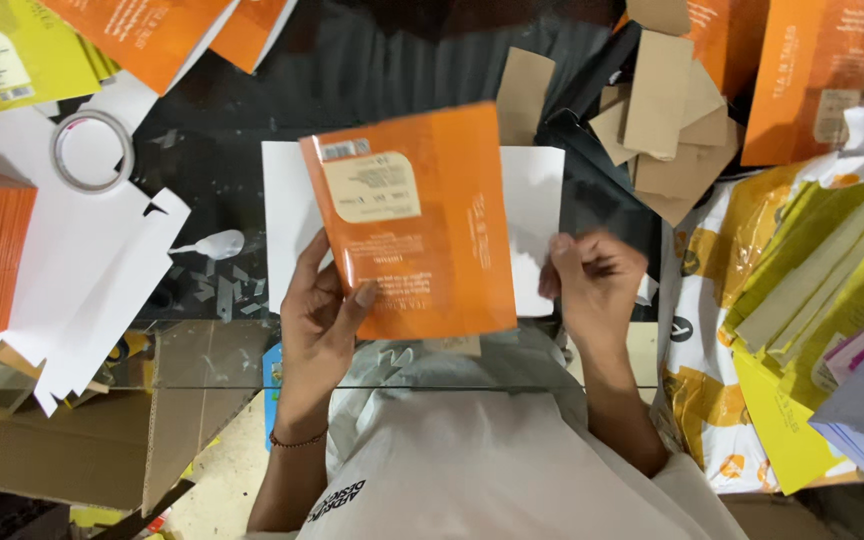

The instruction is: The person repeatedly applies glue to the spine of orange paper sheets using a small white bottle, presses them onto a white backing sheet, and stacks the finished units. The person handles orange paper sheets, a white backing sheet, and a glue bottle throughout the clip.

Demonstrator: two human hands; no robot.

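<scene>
left hand (pixel 320 318) grip: grasps glossy orange pouch (pixel 414 220), cream label upper-left | right hand (pixel 592 280) grip: pinches white paper sheet (pixel 534 215) | frame centre, dark tabletop (pixel 372 70)

An orange flat pouch (pixel 414 225) with a cream label (pixel 370 187) is held at centre over white sheets, more orange pouches (pixel 810 75) lie along the top edge, and yellow ones (pixel 12 45) at top left and right.

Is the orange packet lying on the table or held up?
Held up: the flat orange paper packet is gripped by the left hand, tilted above the white sheet.
</scene>
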